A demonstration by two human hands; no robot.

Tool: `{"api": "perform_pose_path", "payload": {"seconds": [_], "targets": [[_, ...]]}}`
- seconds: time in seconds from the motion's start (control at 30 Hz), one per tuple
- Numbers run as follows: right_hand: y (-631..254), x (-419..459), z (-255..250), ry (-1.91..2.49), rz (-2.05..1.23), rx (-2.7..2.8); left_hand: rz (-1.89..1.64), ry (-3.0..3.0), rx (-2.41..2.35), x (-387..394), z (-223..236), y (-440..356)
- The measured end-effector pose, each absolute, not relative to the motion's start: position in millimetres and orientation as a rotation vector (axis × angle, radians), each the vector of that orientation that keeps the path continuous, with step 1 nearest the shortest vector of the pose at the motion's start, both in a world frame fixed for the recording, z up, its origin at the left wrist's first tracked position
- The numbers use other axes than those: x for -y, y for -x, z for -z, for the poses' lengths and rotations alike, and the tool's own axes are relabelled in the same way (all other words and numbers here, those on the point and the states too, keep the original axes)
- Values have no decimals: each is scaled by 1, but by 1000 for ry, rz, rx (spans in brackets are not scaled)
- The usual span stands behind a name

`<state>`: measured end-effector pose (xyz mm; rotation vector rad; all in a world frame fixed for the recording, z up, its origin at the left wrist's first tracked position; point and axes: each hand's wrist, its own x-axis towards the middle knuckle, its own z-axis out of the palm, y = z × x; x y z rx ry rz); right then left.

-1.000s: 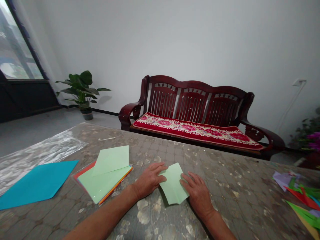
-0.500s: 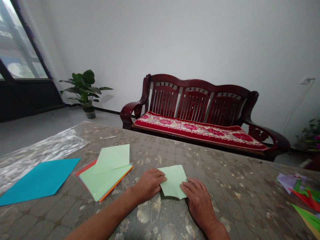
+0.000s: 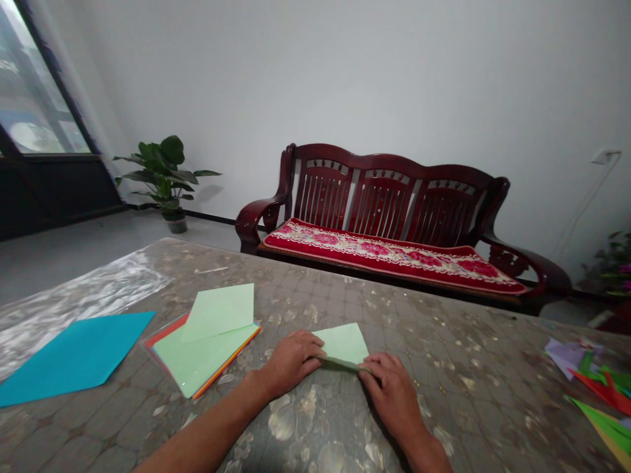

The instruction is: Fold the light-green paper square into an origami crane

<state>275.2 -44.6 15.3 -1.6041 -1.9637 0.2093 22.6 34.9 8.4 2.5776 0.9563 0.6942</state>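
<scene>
A small pale green sheet of paper lies on the table between my two hands, its near edge lifted and bending upward. My left hand grips the paper's left side, thumb and fingers closed at the raised edge. On the opposite side, my right hand pinches the near right corner. Fingertips cover both side edges of the sheet. To the left lies a stack of coloured paper, light green on top with red and orange edges showing. A loose light green piece rests across that stack.
A large blue sheet lies at the left beside crinkled clear plastic. Folded coloured paper pieces sit at the right edge. The patterned tablecloth covers the table. Behind it stands a dark wooden bench.
The near part of the green paper has risen from the table and bent up and away from me. My hands' fingers have closed in on its near edge.
</scene>
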Motion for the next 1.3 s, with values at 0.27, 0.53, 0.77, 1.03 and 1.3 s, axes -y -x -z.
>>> {"api": "perform_pose_path", "payload": {"seconds": [0.27,0.53,0.77,1.03,1.3], "targets": [[-287,46,-6,1444,27,2034,-750,-2592,-851,-35,4,-21],[-287,47,-4,1387,196,2047,-740,-2577,-873,-30,0,-23],[-283,51,-8,1448,237,2043,-660,-2768,-935,-24,2,-30],[-282,49,-5,1373,276,2097,-632,-2882,-872,-14,-6,-40],[-293,46,10,1300,170,2076,-796,-2632,-964,-27,-5,-29]]}}
